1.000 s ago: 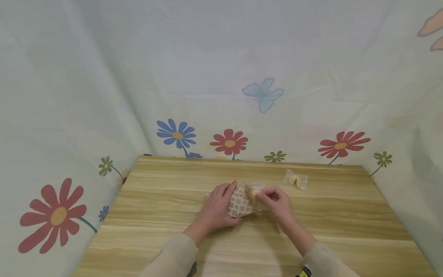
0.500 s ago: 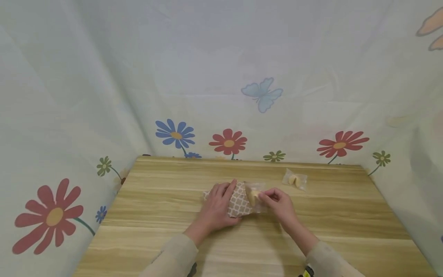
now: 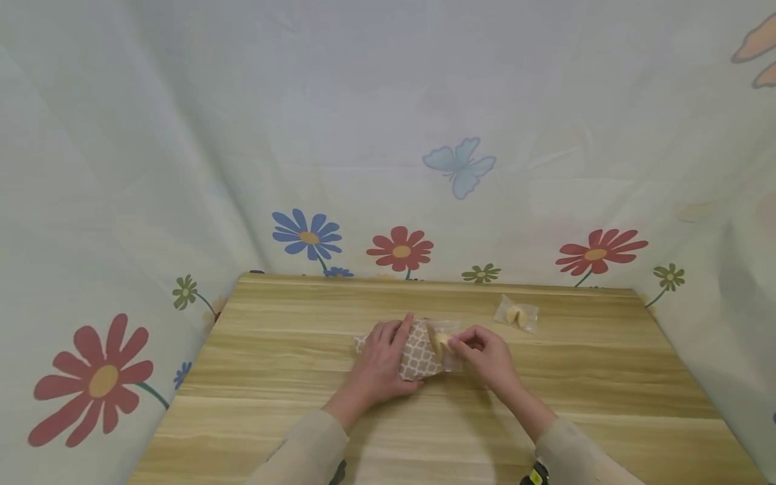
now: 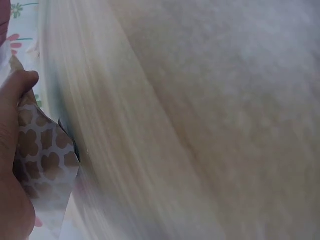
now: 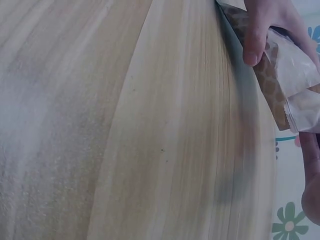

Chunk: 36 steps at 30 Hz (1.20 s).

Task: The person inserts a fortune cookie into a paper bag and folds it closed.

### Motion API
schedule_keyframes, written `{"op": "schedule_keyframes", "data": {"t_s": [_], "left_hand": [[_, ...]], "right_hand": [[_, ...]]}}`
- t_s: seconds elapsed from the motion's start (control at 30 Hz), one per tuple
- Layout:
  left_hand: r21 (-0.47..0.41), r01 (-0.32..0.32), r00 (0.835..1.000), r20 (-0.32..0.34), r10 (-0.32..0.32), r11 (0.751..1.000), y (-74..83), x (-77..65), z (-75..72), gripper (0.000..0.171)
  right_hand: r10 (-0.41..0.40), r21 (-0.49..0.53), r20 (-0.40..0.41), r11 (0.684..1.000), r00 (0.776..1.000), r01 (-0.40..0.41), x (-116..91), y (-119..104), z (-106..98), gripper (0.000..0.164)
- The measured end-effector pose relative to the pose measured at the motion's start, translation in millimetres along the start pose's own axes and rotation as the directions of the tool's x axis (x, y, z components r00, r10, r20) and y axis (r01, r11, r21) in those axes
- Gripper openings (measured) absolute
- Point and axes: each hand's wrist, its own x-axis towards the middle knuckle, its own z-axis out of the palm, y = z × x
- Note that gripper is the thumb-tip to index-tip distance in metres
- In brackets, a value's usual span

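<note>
In the head view a paper bag (image 3: pixel 419 356) with a brown-and-white lattice pattern lies on its side, mouth facing right. My left hand (image 3: pixel 378 360) grips it from the left, thumb on the near side. At the mouth, my right hand (image 3: pixel 490 357) pinches a fortune cookie in a clear wrapper (image 3: pixel 441 339), which is partly inside. The left wrist view shows the bag (image 4: pixel 45 150) against my left hand (image 4: pixel 7 145). In the right wrist view the clear wrapper (image 5: pixel 304 111) overlaps the bag's open edge, and my right hand (image 5: pixel 312 180) is cut off at the frame edge.
A second wrapped fortune cookie (image 3: pixel 517 315) lies towards the back right of the wood-grain table (image 3: pixel 273 384). Behind the table's back edge hangs a pale curtain (image 3: pixel 364 135) printed with flowers and a butterfly.
The right hand and the wrapped fortune cookie have shifted slightly left towards the bag since half a second ago. The left hand and the bag hold almost still.
</note>
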Motion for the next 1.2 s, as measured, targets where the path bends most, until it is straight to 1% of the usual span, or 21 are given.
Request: {"op": "schedule_keyframes", "data": {"t_s": [0.17,0.33,0.57,0.77,0.97,1.2], "left_hand": [[-0.029,0.016,1.0,0.019,-0.016,0.999,2.0,1.8,0.4,0.135],[-0.062,0.03,0.999,0.038,-0.028,0.998,3.0,2.9,-0.1,0.137],[-0.053,0.035,0.998,0.045,-0.033,0.998,5.1,3.6,-2.0,0.138],[-0.026,0.006,0.999,0.041,-0.005,1.0,5.6,3.8,-1.2,0.139],[0.006,-0.012,0.999,0.044,0.012,1.0,6.4,5.0,-0.6,0.137],[0.014,-0.014,0.999,0.051,0.013,1.0,9.4,7.8,-0.3,0.135]], "right_hand": [[-0.023,-0.048,-0.007,0.999,1.0,0.023,-1.1,2.7,-2.5,0.021],[-0.039,-0.043,0.003,0.998,0.999,0.039,-2.7,3.3,-4.4,0.019],[-0.079,-0.039,0.051,0.996,0.996,0.081,-2.6,4.5,-7.2,0.015],[-0.062,-0.064,0.069,0.996,0.996,0.067,-0.2,8.6,-9.3,0.012],[-0.098,-0.11,0.076,0.988,0.992,0.106,4.3,1.9,-4.4,0.011],[-0.093,-0.091,0.088,0.991,0.992,0.101,6.4,-3.4,3.2,0.011]]}}
